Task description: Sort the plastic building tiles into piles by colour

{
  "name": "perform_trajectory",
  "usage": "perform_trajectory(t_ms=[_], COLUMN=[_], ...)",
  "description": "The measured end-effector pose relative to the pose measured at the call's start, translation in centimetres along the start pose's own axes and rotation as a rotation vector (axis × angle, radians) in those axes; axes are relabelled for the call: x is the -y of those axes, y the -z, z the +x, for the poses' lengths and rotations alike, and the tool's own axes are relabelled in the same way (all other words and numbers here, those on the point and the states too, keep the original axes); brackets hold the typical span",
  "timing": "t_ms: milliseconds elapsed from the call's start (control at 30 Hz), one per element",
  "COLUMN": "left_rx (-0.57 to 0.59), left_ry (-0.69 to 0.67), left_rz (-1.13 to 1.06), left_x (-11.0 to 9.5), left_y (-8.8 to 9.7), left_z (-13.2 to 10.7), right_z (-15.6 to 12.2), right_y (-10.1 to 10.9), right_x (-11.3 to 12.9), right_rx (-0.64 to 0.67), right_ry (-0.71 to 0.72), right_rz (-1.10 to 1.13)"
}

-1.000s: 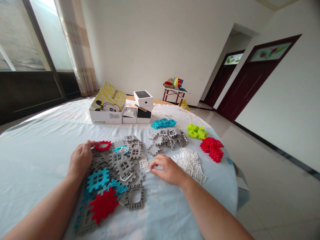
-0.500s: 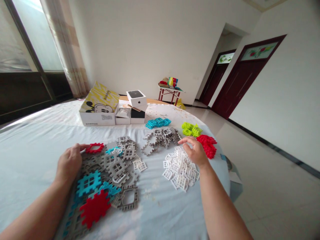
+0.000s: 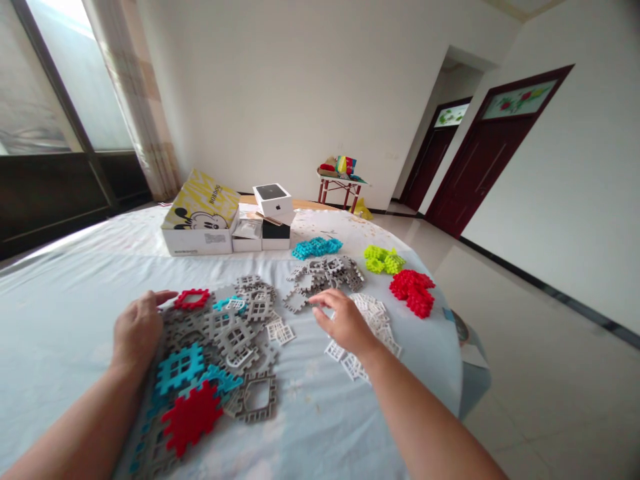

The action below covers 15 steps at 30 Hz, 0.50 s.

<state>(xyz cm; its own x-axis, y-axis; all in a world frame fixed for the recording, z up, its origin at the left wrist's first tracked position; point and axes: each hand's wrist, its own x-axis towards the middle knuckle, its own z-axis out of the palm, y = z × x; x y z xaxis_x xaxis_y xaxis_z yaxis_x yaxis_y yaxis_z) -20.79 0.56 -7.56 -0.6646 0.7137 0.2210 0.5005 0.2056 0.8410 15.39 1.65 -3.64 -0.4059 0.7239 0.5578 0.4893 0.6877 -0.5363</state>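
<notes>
My left hand point(image 3: 141, 327) rests at the left edge of a mixed pile, its fingers stretched out beside a red square frame block point(image 3: 192, 299). That pile holds grey interlocking blocks point(image 3: 235, 335), a blue window block point(image 3: 180, 368) and a red notched panel point(image 3: 193, 419). Over the white window pieces point(image 3: 373, 310) hovers my right hand point(image 3: 345, 325), thumb and fingers apart with nothing between them. Its fingertips are close to the heap of grey blocks point(image 3: 325, 275). A few white window pieces point(image 3: 280, 331) lie at the mixed pile's right side.
Farther back sit heaps of blue blocks point(image 3: 317, 248), lime-green blocks point(image 3: 383, 259) and red blocks point(image 3: 413, 293). A yellow-and-white box point(image 3: 200, 220) and a stacked white phone box point(image 3: 273, 200) stand at the rear. The round table's cloth point(image 3: 320, 427) drops off at the right.
My right hand has moved left, from beside the red heap to above the white window pieces. My left hand has stayed nearly in place.
</notes>
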Motion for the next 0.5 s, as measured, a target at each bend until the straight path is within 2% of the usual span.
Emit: perform_trajectory(t_ms=[133,267,400,500], left_rx=[-0.02,-0.009,-0.007,-0.013], left_ry=[-0.015,-0.031,-0.04,-0.048], left_rz=[0.003,0.007,0.016,0.023], left_x=[0.7,0.5,0.2,0.4], left_y=[-0.1,0.0,0.1,0.0], left_z=[0.3,0.2,0.0,0.1], right_z=[0.2,0.2,0.0,0.1], right_y=[-2.8,-4.3,-4.7,-3.9], right_x=[1.5,2.1,2.0,1.9], right_rx=[0.177,0.281,0.308,0.306], right_ry=[0.109,0.091,0.02,0.024], right_rz=[-0.073,-0.187,-0.233,-0.197])
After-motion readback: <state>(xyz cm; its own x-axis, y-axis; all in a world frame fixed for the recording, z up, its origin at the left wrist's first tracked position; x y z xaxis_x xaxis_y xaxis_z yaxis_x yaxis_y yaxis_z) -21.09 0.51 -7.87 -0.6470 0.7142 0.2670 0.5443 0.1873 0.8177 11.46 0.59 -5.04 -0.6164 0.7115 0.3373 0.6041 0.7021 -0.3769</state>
